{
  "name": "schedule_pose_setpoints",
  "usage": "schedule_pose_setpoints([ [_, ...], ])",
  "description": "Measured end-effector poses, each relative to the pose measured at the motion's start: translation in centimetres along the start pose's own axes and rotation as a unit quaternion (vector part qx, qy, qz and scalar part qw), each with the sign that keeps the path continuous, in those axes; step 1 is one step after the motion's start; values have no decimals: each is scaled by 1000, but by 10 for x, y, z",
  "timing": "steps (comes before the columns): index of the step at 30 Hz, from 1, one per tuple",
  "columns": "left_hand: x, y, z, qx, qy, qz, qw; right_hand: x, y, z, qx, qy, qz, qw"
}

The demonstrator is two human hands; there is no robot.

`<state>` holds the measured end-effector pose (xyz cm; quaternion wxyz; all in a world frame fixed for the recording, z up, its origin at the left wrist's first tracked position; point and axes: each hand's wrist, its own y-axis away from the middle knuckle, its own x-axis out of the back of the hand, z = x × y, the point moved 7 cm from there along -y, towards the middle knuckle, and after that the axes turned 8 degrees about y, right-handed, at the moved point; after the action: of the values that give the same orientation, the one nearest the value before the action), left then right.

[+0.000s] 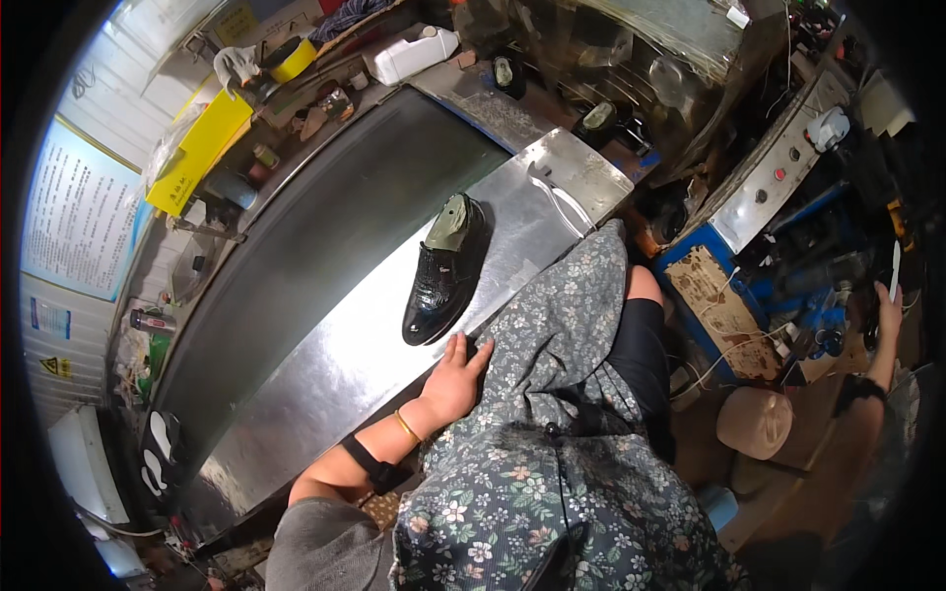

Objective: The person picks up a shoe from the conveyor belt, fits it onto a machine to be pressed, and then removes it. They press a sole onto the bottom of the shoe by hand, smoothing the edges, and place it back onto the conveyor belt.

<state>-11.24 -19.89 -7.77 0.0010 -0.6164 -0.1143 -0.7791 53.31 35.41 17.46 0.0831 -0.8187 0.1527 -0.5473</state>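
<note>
A glossy black loafer (443, 286) with a greyish-green last (451, 225) inside it lies on the shiny metal ledge (345, 374) in front of me, toe pointing toward me. My left hand (455, 382) rests at the ledge's near edge, just below the toe and apart from the shoe. Its fingers are spread and hold nothing. Far out to the right, my right hand (889, 313) is closed around a slim white thing (895, 268), whose kind I cannot make out. It is beside a cluttered blue machine frame (705, 241).
A dark conveyor belt (325, 227) runs behind the ledge. More lasted shoes (597, 118) stand beyond it. A white jug (414, 54), a yellow box (197, 153) and a yellow tape roll (293, 61) line the back. A control panel (759, 202) and a pinkish stool (754, 422) are right.
</note>
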Motion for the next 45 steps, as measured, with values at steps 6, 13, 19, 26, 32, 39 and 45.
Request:
schedule_pose_setpoints([
  [6, 71, -17, 12, 54, 417, 128, 898, -11, 41, -29, 74, 70, 177, 979],
  [13, 105, -77, 68, -59, 506, 32, 860, 32, 113, -66, 107, 63, 277, 953],
  [19, 113, -131, 118, -75, 686, -3, 724, -2, 265, -180, 171, -202, 174, 948],
  [26, 128, -193, 123, 37, 907, 112, 404, -78, 431, -334, 325, -371, -56, 868],
  [32, 142, -159, 86, 54, 855, 16, 515, -124, 394, -349, 188, -502, -405, 741],
  [39, 136, -107, 120, -159, 498, -77, 849, -158, 427, -329, 176, -391, -669, 607],
  [45, 116, -60, -89, 88, 455, 393, 794, -185, 410, -349, -146, -640, -564, 502],
])
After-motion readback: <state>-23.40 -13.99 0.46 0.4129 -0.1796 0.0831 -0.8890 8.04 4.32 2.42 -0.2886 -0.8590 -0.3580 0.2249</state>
